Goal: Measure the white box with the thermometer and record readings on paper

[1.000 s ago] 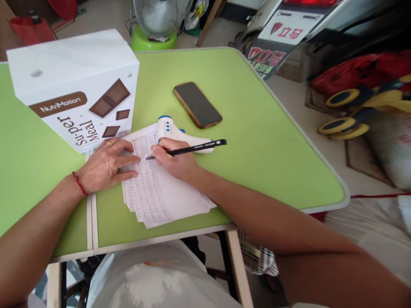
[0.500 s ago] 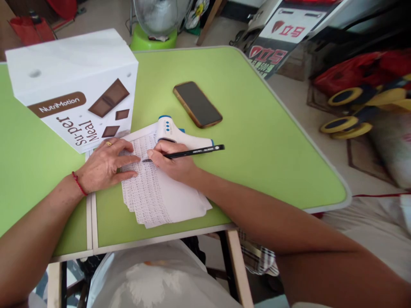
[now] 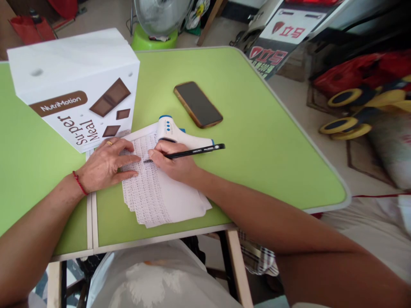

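Note:
A black pen is gripped in my right hand, its tip down on the written part of a stack of white paper. Rows of small handwriting fill the left part of the top sheet; the right part is blank. Flat on the left edge of the paper rests my left hand, fingers spread, with a ring and a red string bracelet at the wrist. A white and blue handheld thermometer lies just beyond my right hand, over the paper's far corner.
A white NutriMotion box stands on the green table, close behind my left hand. Farther back lies a phone in a brown case. Past the table are a fan on a green stool and a vehicle's rear.
The pen tip has moved very slightly to the right along the writing. My left hand stays in place on the paper.

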### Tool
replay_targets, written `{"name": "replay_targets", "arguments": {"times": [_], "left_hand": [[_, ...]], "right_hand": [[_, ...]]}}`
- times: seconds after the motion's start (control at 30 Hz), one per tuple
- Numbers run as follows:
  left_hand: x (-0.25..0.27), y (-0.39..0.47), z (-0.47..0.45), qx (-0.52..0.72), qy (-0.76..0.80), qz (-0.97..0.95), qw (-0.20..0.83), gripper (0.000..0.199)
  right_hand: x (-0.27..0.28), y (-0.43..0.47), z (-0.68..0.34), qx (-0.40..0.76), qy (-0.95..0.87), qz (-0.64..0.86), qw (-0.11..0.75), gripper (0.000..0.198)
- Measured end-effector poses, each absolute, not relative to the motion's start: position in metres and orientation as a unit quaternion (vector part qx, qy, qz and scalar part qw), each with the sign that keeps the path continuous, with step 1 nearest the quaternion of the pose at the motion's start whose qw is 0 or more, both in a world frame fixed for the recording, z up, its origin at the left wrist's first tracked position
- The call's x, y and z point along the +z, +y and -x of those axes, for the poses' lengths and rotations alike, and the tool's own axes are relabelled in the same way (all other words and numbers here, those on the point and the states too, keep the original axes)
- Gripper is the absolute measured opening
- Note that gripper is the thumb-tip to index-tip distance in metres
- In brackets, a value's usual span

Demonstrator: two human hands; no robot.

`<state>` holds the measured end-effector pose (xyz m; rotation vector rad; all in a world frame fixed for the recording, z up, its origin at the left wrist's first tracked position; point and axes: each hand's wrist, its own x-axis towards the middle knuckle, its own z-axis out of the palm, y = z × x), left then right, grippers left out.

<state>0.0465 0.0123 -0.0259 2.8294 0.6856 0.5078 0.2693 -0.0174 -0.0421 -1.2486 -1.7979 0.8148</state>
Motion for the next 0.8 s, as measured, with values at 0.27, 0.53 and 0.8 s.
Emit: {"name": "replay_targets", "arguments": {"times": [0.27, 0.53, 0.8], "left_hand": [[-0.0262, 0.0118, -0.0468, 0.168, 0.235, -0.953, 0.092, 0.040], [-0.0276, 0.0122, -0.0471, 0.177, 0.227, -0.954, 0.083, 0.040], [-0.0259, 0.0119, -0.0468, 0.170, 0.230, -0.955, 0.083, 0.039]], "right_hand": [[-0.0406, -0.0177, -0.2688, 0.317, -0.696, 0.507, 0.397, 0.030], [-0.0398, -0.0164, -0.2702, 0.316, -0.693, 0.514, 0.394, 0.032], [-0.0398, -0.0166, -0.2693, 0.308, -0.696, 0.517, 0.392, 0.032]]}}
